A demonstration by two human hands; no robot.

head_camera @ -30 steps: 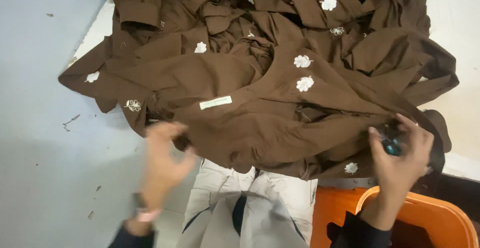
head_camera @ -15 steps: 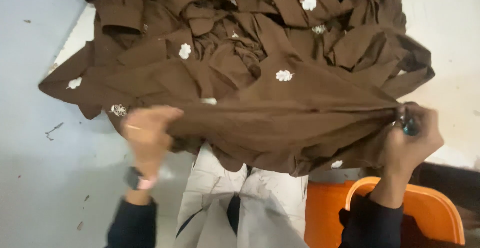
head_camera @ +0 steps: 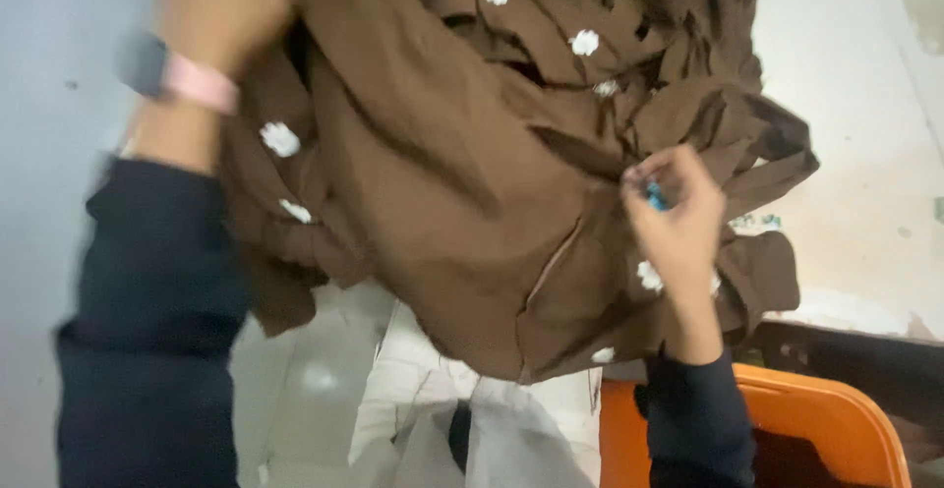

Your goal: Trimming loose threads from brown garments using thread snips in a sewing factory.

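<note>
Gripping brown cloth (head_camera: 442, 183) at its near right edge, right hand (head_camera: 674, 218) is pinched shut, small blue tool (head_camera: 656, 194) between fingers. Orange crate (head_camera: 816, 419) sits nearest, below. Left hand (head_camera: 221, 6), raised since a second ago, has flung the cloth over toward the pile's far edge; blurred, appears clenched on cloth.

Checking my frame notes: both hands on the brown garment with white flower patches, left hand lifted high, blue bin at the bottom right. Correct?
Not quite: the bin at the bottom right is orange, not blue, as the head view shows. The rest holds: the left hand is raised high gripping the brown garment with white flower patches, and the right hand pinches its edge lower down.
</note>
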